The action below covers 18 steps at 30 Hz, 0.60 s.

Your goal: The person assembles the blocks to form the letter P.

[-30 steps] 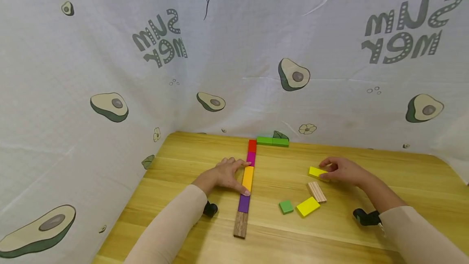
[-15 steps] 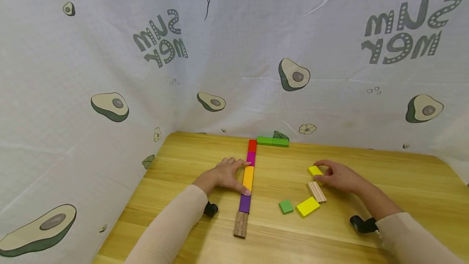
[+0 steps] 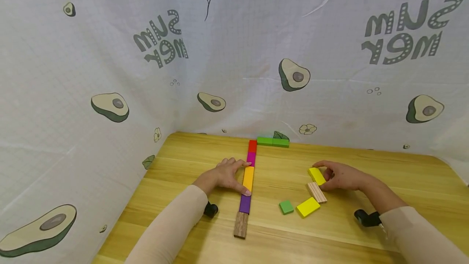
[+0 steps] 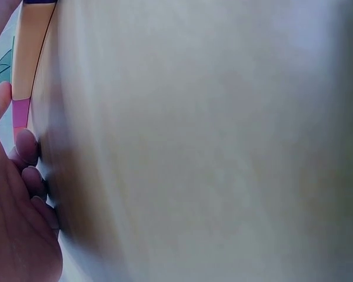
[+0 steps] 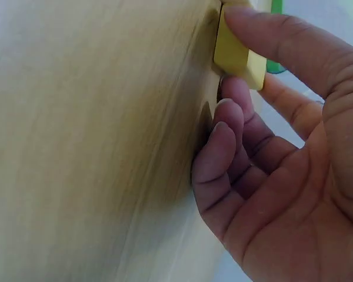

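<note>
My left hand [image 3: 228, 176] rests spread along a row of blocks, its index fingertip near the magenta block [image 3: 250, 158] and its thumb tip near the purple block [image 3: 244, 204]. The orange block [image 3: 248, 178] lies between those two fingertips. To the right, my right hand [image 3: 342, 176] pinches a yellow block [image 3: 316, 176] between thumb and index finger. In the right wrist view the thumb presses the yellow block [image 5: 240, 50] while the other fingers curl below it. The held block sits right at the upper end of a striped wooden block [image 3: 316, 192].
A red block [image 3: 253, 146] tops the row, and a dark brown block [image 3: 241, 225] ends it nearest me. Two green blocks [image 3: 272, 141] lie at the table's back edge. A second yellow block [image 3: 308, 207] and a small green block [image 3: 286, 207] lie front right.
My right hand has shifted slightly left and turned the yellow block, which now slants in line with the striped wooden block. My left hand has stayed in place.
</note>
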Motion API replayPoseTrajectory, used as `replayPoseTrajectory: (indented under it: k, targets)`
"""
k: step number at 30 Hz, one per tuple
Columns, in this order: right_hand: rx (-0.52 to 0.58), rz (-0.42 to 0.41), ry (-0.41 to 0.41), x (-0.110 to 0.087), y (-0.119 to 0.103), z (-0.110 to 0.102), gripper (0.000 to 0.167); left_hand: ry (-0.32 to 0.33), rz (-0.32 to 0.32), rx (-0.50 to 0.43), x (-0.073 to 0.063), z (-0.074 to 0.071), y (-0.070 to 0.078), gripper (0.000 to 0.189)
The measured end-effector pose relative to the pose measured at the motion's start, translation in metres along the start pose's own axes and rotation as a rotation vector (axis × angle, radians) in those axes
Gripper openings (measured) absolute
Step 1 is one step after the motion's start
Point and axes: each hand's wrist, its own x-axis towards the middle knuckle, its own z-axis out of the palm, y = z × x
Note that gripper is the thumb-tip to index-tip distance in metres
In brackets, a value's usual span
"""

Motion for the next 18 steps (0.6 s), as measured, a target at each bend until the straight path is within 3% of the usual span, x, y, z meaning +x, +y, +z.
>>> replayPoseTrajectory:
  k: [5, 10, 18]
  targets:
    - [-0.05, -0.017, 0.091, 0.018, -0.009, -0.002, 0.08, 0.002, -0.001, -0.004, -0.001, 0.0, -0.003, 0.104]
    - [-0.078, -0.012, 0.188, 0.049, -0.024, -0.003, 0.084, 0.003, 0.001, -0.001, 0.0, 0.0, -0.006, 0.103]
    - [-0.131, 0.011, 0.179, 0.082, -0.039, -0.002, 0.083, 0.002, 0.02, 0.013, 0.001, 0.0, -0.004, 0.104]
